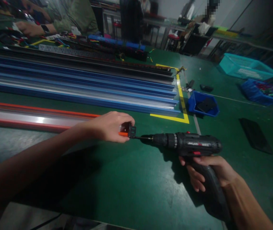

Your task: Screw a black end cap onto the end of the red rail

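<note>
My right hand (205, 174) is wrapped round the handle of a black cordless drill (196, 144), which points left. The drill's long thin bit (144, 138) reaches the black end cap (132, 131) on a long orange and silver metal channel (40, 118). My left hand (112, 126) grips that channel near its right end, thumb and fingers on either side of it. Whether a screw sits at the bit's tip is too small to tell.
Several blue metal channels (84, 86) lie side by side behind the orange one. Yellow tape (183, 105) marks their right end. A small blue bin (203, 103), a black flat plate (255, 135) and a teal basket (246, 65) stand to the right. Across the table, a person's hand (30, 28) handles parts.
</note>
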Tool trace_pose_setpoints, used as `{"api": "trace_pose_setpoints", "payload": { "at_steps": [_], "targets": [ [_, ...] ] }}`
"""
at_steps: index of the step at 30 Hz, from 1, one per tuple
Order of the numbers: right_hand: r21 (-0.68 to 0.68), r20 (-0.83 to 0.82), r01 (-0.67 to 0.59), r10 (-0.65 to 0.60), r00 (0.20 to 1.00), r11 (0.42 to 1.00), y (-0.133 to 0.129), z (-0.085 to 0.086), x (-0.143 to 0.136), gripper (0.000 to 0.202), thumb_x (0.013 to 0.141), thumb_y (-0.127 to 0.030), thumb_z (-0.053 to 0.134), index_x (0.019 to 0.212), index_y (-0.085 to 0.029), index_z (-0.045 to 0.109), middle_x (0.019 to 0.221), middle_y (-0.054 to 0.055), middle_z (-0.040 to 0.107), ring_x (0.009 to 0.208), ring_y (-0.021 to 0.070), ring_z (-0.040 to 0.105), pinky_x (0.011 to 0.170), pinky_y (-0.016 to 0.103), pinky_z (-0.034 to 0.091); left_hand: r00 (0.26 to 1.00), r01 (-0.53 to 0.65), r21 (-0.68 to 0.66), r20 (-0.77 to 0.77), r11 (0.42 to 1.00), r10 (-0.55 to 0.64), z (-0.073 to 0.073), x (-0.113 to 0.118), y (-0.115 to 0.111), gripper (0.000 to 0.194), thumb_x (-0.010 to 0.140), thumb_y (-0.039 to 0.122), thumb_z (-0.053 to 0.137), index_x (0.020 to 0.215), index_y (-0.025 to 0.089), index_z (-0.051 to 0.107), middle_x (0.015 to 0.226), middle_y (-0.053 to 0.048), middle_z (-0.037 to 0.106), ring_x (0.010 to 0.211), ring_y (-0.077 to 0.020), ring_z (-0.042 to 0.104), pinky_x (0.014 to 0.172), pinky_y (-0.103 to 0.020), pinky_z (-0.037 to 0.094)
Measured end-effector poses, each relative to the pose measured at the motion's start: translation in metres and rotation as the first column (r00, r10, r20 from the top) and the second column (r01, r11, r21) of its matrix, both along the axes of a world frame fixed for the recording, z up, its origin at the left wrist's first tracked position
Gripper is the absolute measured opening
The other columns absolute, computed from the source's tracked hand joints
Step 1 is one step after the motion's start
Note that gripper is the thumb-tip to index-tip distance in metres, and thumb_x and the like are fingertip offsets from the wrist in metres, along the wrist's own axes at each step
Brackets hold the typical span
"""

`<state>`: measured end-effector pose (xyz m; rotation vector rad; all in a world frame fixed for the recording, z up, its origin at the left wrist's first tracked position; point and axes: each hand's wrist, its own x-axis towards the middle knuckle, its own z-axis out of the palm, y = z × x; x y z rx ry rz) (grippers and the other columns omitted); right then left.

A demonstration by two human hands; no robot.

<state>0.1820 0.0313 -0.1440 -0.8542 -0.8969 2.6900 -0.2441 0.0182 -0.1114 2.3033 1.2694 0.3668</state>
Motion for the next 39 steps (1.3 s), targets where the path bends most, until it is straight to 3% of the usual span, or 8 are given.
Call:
{"api": "trace_pose_setpoints", "payload": {
  "at_steps": [3,7,9,13,17,19,25,39],
  "targets": [
    [0.047,-0.012,0.013,-0.013,1.000,0.999,0.000,0.002,-0.003,0.039,0.103,-0.042,0.070,0.118,-0.006,0.076,0.072,0.009,0.078,0.069,0.0262,0.083,0.071,0.036,0.068,1.000,0.004,-0.011,0.003,1.000,-0.004,0.001,-0.001,0.000,0.031,0.084,0.037,0.077,0.109,0.020,0.072,0.100,-0.002,0.074,0.082,-0.0158,0.067,0.073,-0.026,0.046],
    [0.021,-0.062,0.018,-0.017,0.998,1.000,0.002,0.004,-0.007,0.044,0.096,-0.037,0.075,0.127,-0.006,0.078,0.110,0.019,0.085,0.105,0.0294,0.084,0.103,0.044,0.063,1.000,0.022,-0.018,-0.019,1.000,-0.022,0.000,-0.004,0.002,0.035,0.085,0.039,0.077,0.114,0.020,0.072,0.108,-0.004,0.075,0.091,-0.0188,0.071,0.076,-0.028,0.047],
    [-0.009,-0.104,-0.018,0.017,0.994,1.000,0.004,0.004,-0.008,0.044,0.093,-0.033,0.075,0.130,-0.008,0.078,0.119,0.019,0.084,0.111,0.0290,0.082,0.108,0.044,0.061,0.999,0.032,-0.020,-0.038,0.999,-0.033,0.000,-0.006,0.003,0.036,0.085,0.040,0.078,0.115,0.021,0.071,0.111,-0.005,0.076,0.094,-0.0198,0.072,0.077,-0.028,0.048],
    [0.010,-0.114,-0.071,0.071,0.991,0.997,0.007,-0.001,-0.007,0.043,0.093,-0.031,0.072,0.128,-0.007,0.079,0.115,0.019,0.085,0.098,0.0267,0.086,0.094,0.035,0.066,0.995,0.089,0.006,-0.054,0.996,-0.089,-0.002,-0.011,0.006,0.043,0.088,0.052,0.077,0.117,0.021,0.071,0.115,-0.005,0.075,0.099,-0.0216,0.072,0.081,-0.029,0.048],
    [0.066,-0.101,-0.030,0.037,0.994,0.997,0.006,-0.006,-0.005,0.041,0.096,-0.028,0.067,0.129,-0.005,0.077,0.107,0.018,0.086,0.065,0.0161,0.081,0.063,0.023,0.065,0.997,0.064,-0.003,-0.037,0.998,-0.064,-0.001,-0.011,0.008,0.043,0.111,0.049,0.040,0.117,0.022,0.072,0.117,-0.005,0.076,0.103,-0.0201,0.070,0.088,-0.030,0.046],
    [0.065,-0.092,-0.007,0.013,0.996,0.998,0.005,-0.005,-0.007,0.044,0.096,-0.029,0.068,0.133,-0.005,0.075,0.108,0.020,0.085,0.053,0.0117,0.074,0.055,0.020,0.062,0.998,0.029,-0.014,-0.053,0.999,-0.030,-0.001,-0.009,0.009,0.047,0.114,0.046,0.033,0.115,0.021,0.073,0.115,-0.004,0.075,0.102,-0.0193,0.069,0.089,-0.030,0.045],
    [0.052,-0.040,0.011,-0.009,0.999,0.999,0.006,0.001,-0.011,0.043,0.098,-0.035,0.074,0.131,-0.007,0.077,0.113,0.023,0.084,0.043,0.0056,0.061,0.049,0.018,0.059,0.998,0.022,-0.002,-0.059,1.000,-0.022,-0.004,-0.008,0.010,0.043,0.114,0.050,0.040,0.112,0.021,0.073,0.114,-0.003,0.073,0.101,-0.0182,0.067,0.088,-0.030,0.043],
    [0.136,-0.076,-0.003,0.013,0.997,0.991,0.005,-0.013,-0.007,0.026,0.095,-0.023,0.076,0.116,-0.008,0.080,0.105,0.019,0.084,0.046,0.0070,0.064,0.052,0.020,0.061,0.999,0.018,0.002,-0.029,1.000,-0.018,-0.009,-0.008,0.009,0.041,0.115,0.050,0.040,0.110,0.022,0.071,0.112,-0.002,0.072,0.101,-0.0178,0.066,0.089,-0.030,0.043]
  ]
}}
